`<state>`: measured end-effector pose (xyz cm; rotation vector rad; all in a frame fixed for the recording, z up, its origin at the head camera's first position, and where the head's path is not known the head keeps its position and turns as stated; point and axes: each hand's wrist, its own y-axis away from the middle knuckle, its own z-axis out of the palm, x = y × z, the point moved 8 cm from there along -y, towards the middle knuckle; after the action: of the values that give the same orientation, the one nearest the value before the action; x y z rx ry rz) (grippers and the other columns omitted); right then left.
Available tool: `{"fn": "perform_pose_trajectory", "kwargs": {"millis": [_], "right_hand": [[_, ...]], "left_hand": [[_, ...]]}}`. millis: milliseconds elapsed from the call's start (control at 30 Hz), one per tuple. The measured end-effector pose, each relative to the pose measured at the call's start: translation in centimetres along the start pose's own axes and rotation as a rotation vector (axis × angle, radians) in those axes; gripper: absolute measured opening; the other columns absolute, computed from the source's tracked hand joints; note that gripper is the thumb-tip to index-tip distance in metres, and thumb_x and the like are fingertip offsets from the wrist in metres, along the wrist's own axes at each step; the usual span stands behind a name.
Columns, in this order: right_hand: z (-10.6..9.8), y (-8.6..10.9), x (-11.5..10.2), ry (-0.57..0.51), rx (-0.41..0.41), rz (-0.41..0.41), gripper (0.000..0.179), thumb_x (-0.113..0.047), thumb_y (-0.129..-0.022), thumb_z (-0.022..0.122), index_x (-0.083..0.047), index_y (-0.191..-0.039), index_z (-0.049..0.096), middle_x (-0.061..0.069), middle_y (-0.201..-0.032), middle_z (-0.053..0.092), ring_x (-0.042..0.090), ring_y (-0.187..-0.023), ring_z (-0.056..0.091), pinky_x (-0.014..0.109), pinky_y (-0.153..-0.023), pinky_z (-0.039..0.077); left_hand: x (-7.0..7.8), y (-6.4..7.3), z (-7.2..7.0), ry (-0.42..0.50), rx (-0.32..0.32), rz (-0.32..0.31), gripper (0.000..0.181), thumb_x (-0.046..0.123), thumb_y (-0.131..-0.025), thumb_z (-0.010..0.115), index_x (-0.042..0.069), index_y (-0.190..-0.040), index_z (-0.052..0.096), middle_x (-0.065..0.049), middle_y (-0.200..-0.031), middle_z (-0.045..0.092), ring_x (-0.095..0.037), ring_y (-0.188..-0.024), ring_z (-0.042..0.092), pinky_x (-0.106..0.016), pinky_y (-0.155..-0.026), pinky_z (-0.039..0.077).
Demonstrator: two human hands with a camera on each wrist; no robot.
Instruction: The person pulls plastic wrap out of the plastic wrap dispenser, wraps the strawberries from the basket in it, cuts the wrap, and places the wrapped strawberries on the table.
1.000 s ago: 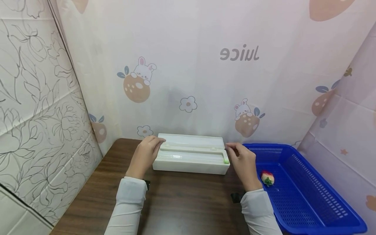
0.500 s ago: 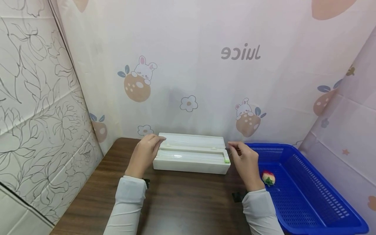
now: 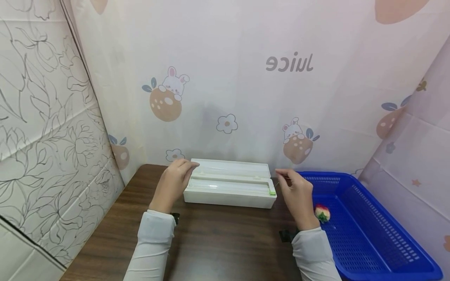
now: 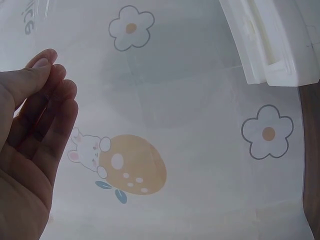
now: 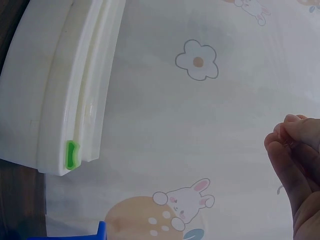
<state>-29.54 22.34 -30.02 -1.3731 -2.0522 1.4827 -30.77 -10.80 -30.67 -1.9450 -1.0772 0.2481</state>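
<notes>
A white cling film dispenser (image 3: 230, 197) stands on the table with its lid (image 3: 230, 167) raised at the back. Clear cling film (image 3: 213, 186) glints inside, and a green cutter slider (image 3: 272, 192) sits at the right end of its bar. Above the left end, my left hand (image 3: 174, 177) pinches the nearly invisible film between thumb and fingertips. My right hand (image 3: 295, 193) pinches the film just off the right end; a thin clear edge shows by its fingertips. How far the film stretches between the hands is hard to see.
To the right, a blue plastic basket (image 3: 381, 218) holds a red and cream strawberry-like item (image 3: 322, 213) with green leaves. A printed curtain (image 3: 225, 86) hangs right behind the dispenser. Brown wooden tabletop (image 3: 225, 242) lies in front.
My right hand has shifted a little to the right, away from the dispenser's end. The left hand has stayed nearly still. The head view has drifted slightly.
</notes>
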Motion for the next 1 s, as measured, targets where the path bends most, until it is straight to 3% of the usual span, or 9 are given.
{"fn": "perform_pose_trajectory", "kwargs": {"millis": [300, 500, 600, 700, 933, 1000], "right_hand": [[-0.5, -0.3, -0.5, 0.018, -0.004, 0.010, 0.013, -0.013, -0.084, 0.068, -0.008, -0.096, 0.071, 0.008, -0.089, 0.072, 0.011, -0.074, 0.062, 0.038, -0.062, 0.059], [-0.7, -0.3, -0.5, 0.028, -0.012, 0.022, 0.013, -0.014, -0.085, 0.067, -0.008, -0.096, 0.071, 0.007, -0.090, 0.072, 0.010, -0.074, 0.061, 0.038, -0.062, 0.058], [-0.8, -0.3, -0.6, 0.030, -0.011, 0.022, 0.014, -0.015, -0.085, 0.067, -0.008, -0.097, 0.071, 0.007, -0.090, 0.072, 0.010, -0.074, 0.061, 0.038, -0.062, 0.058], [-1.0, -0.3, -0.8, 0.029, -0.007, 0.019, 0.015, -0.015, -0.086, 0.067, -0.008, -0.098, 0.071, 0.007, -0.090, 0.072, 0.011, -0.075, 0.061, 0.039, -0.063, 0.058], [-1.5, -0.5, -1.2, 0.025, 0.007, 0.012, 0.016, -0.016, -0.085, 0.067, -0.007, -0.098, 0.071, 0.008, -0.091, 0.072, 0.013, -0.077, 0.063, 0.041, -0.065, 0.058], [-1.6, -0.6, -1.3, 0.026, 0.009, 0.010, 0.016, -0.015, -0.085, 0.067, -0.007, -0.098, 0.071, 0.008, -0.091, 0.072, 0.013, -0.077, 0.063, 0.041, -0.066, 0.058]], "left_hand": [[0.3, -0.2, -0.7, -0.014, 0.023, 0.002, 0.016, 0.010, -0.090, 0.060, 0.012, -0.102, 0.070, -0.001, -0.089, 0.065, -0.012, -0.084, 0.056, -0.031, -0.073, 0.055], [0.5, -0.3, -1.1, -0.025, 0.035, 0.007, 0.016, 0.010, -0.090, 0.060, 0.012, -0.102, 0.070, -0.001, -0.089, 0.066, -0.013, -0.086, 0.059, -0.038, -0.098, 0.047], [0.7, -0.4, -1.2, -0.029, 0.036, 0.010, 0.016, 0.009, -0.090, 0.060, 0.012, -0.102, 0.070, -0.001, -0.089, 0.066, -0.014, -0.087, 0.059, -0.040, -0.101, 0.043], [0.8, -0.4, -1.4, -0.024, 0.039, 0.016, 0.016, 0.009, -0.090, 0.060, 0.011, -0.102, 0.070, -0.002, -0.089, 0.066, -0.014, -0.086, 0.059, -0.042, -0.100, 0.044], [1.2, -0.6, -1.9, -0.027, 0.046, 0.023, 0.015, 0.011, -0.090, 0.060, 0.011, -0.102, 0.070, -0.001, -0.088, 0.066, -0.012, -0.082, 0.055, -0.030, -0.071, 0.056], [1.2, -0.6, -2.0, -0.029, 0.046, 0.022, 0.016, 0.011, -0.090, 0.060, 0.012, -0.102, 0.070, -0.001, -0.088, 0.066, -0.012, -0.083, 0.055, -0.030, -0.071, 0.056]]}}
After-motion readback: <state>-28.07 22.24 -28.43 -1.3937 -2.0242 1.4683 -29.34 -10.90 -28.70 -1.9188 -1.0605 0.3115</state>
